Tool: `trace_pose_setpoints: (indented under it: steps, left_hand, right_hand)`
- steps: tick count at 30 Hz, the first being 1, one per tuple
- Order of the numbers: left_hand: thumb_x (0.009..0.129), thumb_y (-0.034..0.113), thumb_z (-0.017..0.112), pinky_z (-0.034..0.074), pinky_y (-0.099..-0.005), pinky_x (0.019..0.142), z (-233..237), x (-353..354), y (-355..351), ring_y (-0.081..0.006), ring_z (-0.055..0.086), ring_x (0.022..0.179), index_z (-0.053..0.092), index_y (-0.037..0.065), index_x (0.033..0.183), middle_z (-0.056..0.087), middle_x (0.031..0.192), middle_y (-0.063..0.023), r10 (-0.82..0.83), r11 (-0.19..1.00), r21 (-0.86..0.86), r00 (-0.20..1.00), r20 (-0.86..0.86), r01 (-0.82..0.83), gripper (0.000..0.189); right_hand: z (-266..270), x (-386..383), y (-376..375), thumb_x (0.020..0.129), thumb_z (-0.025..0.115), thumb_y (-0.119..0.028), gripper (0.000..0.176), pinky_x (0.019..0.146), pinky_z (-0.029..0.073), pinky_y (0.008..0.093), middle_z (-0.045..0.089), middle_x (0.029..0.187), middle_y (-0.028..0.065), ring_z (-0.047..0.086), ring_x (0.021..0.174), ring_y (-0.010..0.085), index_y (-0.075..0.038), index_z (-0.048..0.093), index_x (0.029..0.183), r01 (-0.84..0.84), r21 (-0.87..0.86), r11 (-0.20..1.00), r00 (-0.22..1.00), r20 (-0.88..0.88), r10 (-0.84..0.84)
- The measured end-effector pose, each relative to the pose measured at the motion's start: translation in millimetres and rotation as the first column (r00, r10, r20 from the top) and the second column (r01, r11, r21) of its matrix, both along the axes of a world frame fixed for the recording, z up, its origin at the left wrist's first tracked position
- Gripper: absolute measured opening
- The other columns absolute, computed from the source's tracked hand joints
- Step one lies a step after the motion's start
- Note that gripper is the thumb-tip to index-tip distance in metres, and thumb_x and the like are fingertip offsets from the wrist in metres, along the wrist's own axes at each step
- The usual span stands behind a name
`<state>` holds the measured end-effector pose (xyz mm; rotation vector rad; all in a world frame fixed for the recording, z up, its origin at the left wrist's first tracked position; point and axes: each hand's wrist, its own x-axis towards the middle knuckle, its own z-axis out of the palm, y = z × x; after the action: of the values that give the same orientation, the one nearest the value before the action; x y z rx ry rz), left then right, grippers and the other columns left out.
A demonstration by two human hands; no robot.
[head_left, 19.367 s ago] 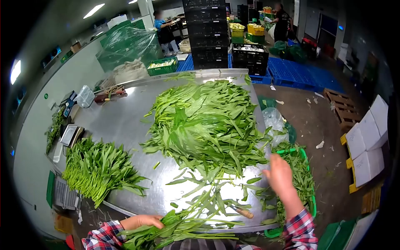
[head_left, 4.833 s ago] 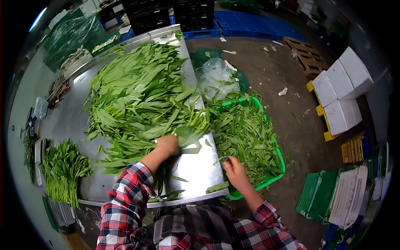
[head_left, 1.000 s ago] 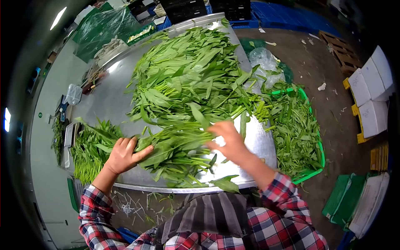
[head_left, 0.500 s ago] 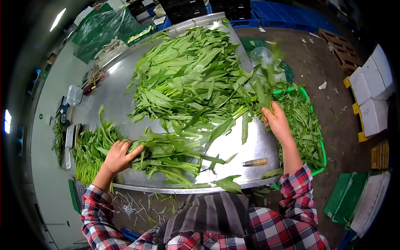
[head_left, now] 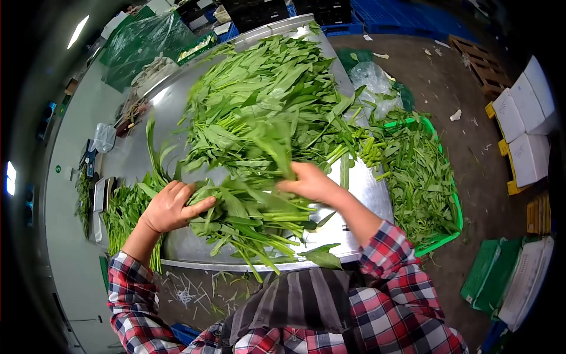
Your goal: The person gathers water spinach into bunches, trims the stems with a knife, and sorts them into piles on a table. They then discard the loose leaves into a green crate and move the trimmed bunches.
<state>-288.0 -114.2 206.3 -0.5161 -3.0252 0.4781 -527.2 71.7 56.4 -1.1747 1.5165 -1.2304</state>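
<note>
My left hand (head_left: 171, 207) is closed over the leafy part of a bunch of water spinach (head_left: 253, 221), whose cut stems point right and toward the table's near edge. Just right of it, my right hand (head_left: 312, 184) grips a smaller handful of water spinach stems (head_left: 277, 147), its leaves upright and smeared by motion. Beyond both hands a large heap of water spinach (head_left: 259, 88) covers much of the metal table (head_left: 218, 255). My right forearm hides nearly all of the wooden-handled tool seen earlier on the table.
To the right of the table stands a green crate (head_left: 457, 206) full of loose leaves and stems. More bundled greens (head_left: 127, 212) lie at the left, near a scale (head_left: 101, 193). White boxes (head_left: 527, 153) and stacked crates (head_left: 489, 274) stand farther right on the floor.
My right hand has swung left from above the crate's side to the bunch, bringing its greens along. My left hand keeps its grip; the stems before it have spread toward the near edge.
</note>
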Motion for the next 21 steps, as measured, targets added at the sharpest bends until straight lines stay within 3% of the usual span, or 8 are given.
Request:
trace_pose_setpoints:
  steps: [5,7,9,12,14,16,19,21]
  left_hand:
    - [0.053,0.000,0.064,0.046,-0.0351,0.064,-8,6,-6,-0.0268,0.052,0.072,0.044,0.026,0.130,0.053,0.088,-0.0114,0.096,0.992,0.081,0.993,0.069,-0.101,0.084]
    - [0.050,0.001,0.066,0.046,-0.0362,0.066,-11,4,-6,-0.0281,0.053,0.074,0.044,0.024,0.130,0.053,0.089,-0.0119,0.108,0.987,0.111,0.993,0.056,-0.113,0.086]
    - [0.048,0.002,0.068,0.045,-0.0374,0.067,-10,5,-5,-0.0290,0.054,0.076,0.044,0.023,0.130,0.053,0.090,-0.0120,0.136,0.981,0.136,0.990,0.036,-0.139,0.088]
    - [0.043,0.002,0.069,0.045,-0.0394,0.071,-6,12,-11,-0.0311,0.053,0.080,0.045,0.019,0.129,0.052,0.090,-0.0121,0.215,0.967,0.136,0.976,0.017,-0.215,0.091]
    - [0.043,-0.002,0.064,0.044,-0.0395,0.072,-8,13,-14,-0.0321,0.052,0.080,0.045,0.016,0.129,0.051,0.088,-0.0119,0.233,0.962,0.150,0.972,-0.008,-0.229,0.090]
    - [0.043,-0.004,0.062,0.045,-0.0399,0.072,-11,12,-18,-0.0324,0.052,0.080,0.045,0.015,0.129,0.051,0.087,-0.0119,0.237,0.959,0.164,0.971,-0.012,-0.232,0.090]
    - [0.045,-0.003,0.062,0.045,-0.0410,0.072,-10,-4,-10,-0.0342,0.053,0.081,0.045,0.014,0.128,0.052,0.091,-0.0133,0.242,0.943,0.225,0.969,0.046,-0.246,0.087]
    - [0.048,-0.001,0.065,0.046,-0.0406,0.073,-10,-9,-8,-0.0357,0.054,0.085,0.046,0.013,0.126,0.053,0.095,-0.0138,0.231,0.942,0.231,0.970,0.072,-0.242,0.081]
  right_hand:
    - [-21,-25,28,0.080,0.063,-0.037,0.043,0.060,0.043,0.0278,0.058,0.078,0.0073,0.054,0.071,0.0140,-0.001,0.057,0.102,0.197,-0.014,0.980,0.968,0.163,-0.192]
    - [-4,-34,43,0.081,0.063,-0.034,0.035,0.049,0.036,0.0226,0.051,0.068,-0.0005,0.045,0.057,0.0085,-0.004,0.057,0.100,0.325,0.163,0.931,0.833,0.417,-0.364]
    - [-30,-50,58,0.086,0.060,-0.024,0.020,0.036,0.025,0.0186,0.041,0.056,-0.0071,0.033,0.041,0.0033,-0.007,0.055,0.095,0.472,0.043,0.880,0.544,0.772,-0.329]
    - [-29,-67,79,0.087,0.058,-0.022,0.015,0.036,0.026,0.0190,0.044,0.056,-0.0048,0.036,0.041,0.0042,-0.007,0.057,0.085,0.584,-0.010,0.811,0.394,0.878,-0.273]
    - [-21,-56,76,0.088,0.057,-0.020,0.017,0.035,0.028,0.0193,0.046,0.056,-0.0032,0.038,0.040,0.0047,-0.007,0.058,0.078,0.558,0.002,0.830,0.551,0.747,-0.372]
    - [-17,-27,62,0.082,0.061,-0.017,0.011,0.046,0.037,0.0228,0.053,0.063,0.0013,0.049,0.053,0.0108,-0.007,0.062,0.077,0.486,0.151,0.861,0.836,0.209,-0.508]
    - [4,21,21,0.074,0.057,-0.008,0.011,0.062,0.040,0.0287,0.056,0.075,0.0048,0.051,0.068,0.0184,-0.005,0.062,0.083,0.209,-0.439,0.874,0.907,-0.246,-0.341]
    - [13,38,2,0.069,0.054,-0.002,0.020,0.072,0.041,0.0327,0.058,0.082,0.0072,0.052,0.078,0.0235,-0.004,0.062,0.088,0.075,-0.528,0.846,0.859,-0.396,-0.323]
